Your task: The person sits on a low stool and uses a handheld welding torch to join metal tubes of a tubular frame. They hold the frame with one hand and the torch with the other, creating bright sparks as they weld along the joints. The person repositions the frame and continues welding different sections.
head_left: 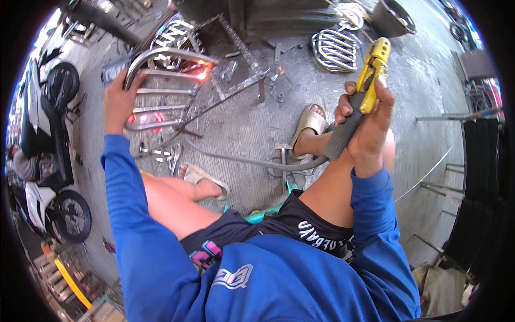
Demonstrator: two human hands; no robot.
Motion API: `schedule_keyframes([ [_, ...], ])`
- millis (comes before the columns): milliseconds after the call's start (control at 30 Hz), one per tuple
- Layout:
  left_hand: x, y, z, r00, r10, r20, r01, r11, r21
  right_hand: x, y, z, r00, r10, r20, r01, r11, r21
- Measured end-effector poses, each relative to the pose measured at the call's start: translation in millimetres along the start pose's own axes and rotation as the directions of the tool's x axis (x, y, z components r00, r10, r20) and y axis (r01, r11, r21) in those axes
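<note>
My left hand (pixel 120 102) is closed around the outer bend of a rack of bent metal tubes (pixel 166 92). Its bars run side by side, and one tube end glows orange-red (pixel 203 73). My right hand (pixel 370 129), over my right knee, grips the dark ribbed handle of a yellow welding electrode holder (pixel 375 63). From its jaw a thin rod seems to slant up and away to the left. A grey cable (pixel 252 160) leaves the handle and curves left between my legs. The holder is well apart from the rack.
Angle-iron bars (pixel 244 86) stand beside the rack. More tube racks lie at the back left (pixel 174 35) and back right (pixel 335 51), near a dark bucket (pixel 394 19). A hammer (pixel 283 155) and pliers (pixel 174 158) are near my feet. A motorcycle (pixel 51 161) stands far left.
</note>
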State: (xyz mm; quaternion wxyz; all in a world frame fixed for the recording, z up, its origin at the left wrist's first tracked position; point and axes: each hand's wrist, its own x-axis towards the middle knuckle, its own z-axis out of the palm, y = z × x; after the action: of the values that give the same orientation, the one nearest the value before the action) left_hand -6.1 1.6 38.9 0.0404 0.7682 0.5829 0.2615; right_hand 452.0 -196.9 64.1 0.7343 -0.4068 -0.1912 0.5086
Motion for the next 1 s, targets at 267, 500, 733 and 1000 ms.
schedule_keyframes([
  [267,15.3,43.9,11.0,0.977,0.172,0.126,-0.193,0.965,0.178,-9.7,16.5,15.5,0.993,-0.095,0.071,0.118,0.872,-0.476],
  [500,16.9,42.4,28.5,0.925,-0.056,0.375,-0.004,0.987,0.158,-0.1,16.5,9.2,0.977,0.182,0.107,-0.125,0.907,-0.402],
  [733,14.6,27.5,32.7,0.958,0.028,0.286,-0.083,0.98,0.181,1.7,18.7,10.4,0.982,0.159,0.101,-0.11,0.918,-0.381],
  [1000,27.7,19.8,16.5,0.977,0.174,0.119,-0.18,0.983,0.04,-1.9,6.8,10.0,0.998,-0.002,-0.059,-0.018,0.943,-0.333],
])
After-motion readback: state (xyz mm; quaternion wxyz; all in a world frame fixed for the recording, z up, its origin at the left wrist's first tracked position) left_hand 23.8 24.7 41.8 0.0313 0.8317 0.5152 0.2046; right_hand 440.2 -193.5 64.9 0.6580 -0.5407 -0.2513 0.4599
